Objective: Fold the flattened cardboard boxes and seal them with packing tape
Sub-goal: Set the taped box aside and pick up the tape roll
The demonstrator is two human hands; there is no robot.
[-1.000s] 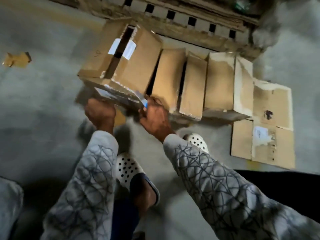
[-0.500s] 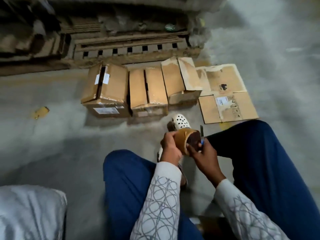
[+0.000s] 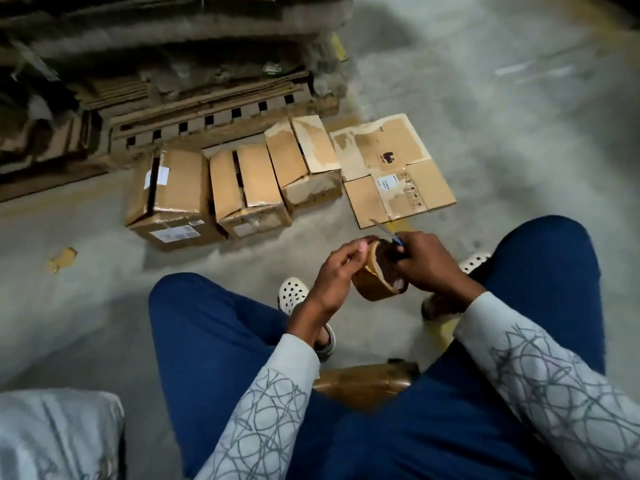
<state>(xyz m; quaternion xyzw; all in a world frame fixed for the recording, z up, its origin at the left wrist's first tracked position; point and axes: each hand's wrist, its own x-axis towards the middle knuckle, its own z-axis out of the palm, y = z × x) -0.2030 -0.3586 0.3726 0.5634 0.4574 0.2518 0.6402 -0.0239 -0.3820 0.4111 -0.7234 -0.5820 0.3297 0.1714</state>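
Tape roll [image 3: 375, 284]: held above the floor [image 3: 519, 116] between the person's knees, on edge, hollow core facing up and to the right.
Left hand [image 3: 337, 271]: reaches in from the left, fingers curled over the roll's outer band, fingertips at its top rim.
Right hand [image 3: 426, 261]: against the core side, fingers wrapped round a blue-handled cutter [image 3: 382, 228].
Cutter: blade points up-left, away from the person.
Folded boxes [image 3: 247, 192]: three side by side on the floor, long axes and top seams running away from the person.
Flattened box [image 3: 394, 168]: flat on the floor, just right of the row.
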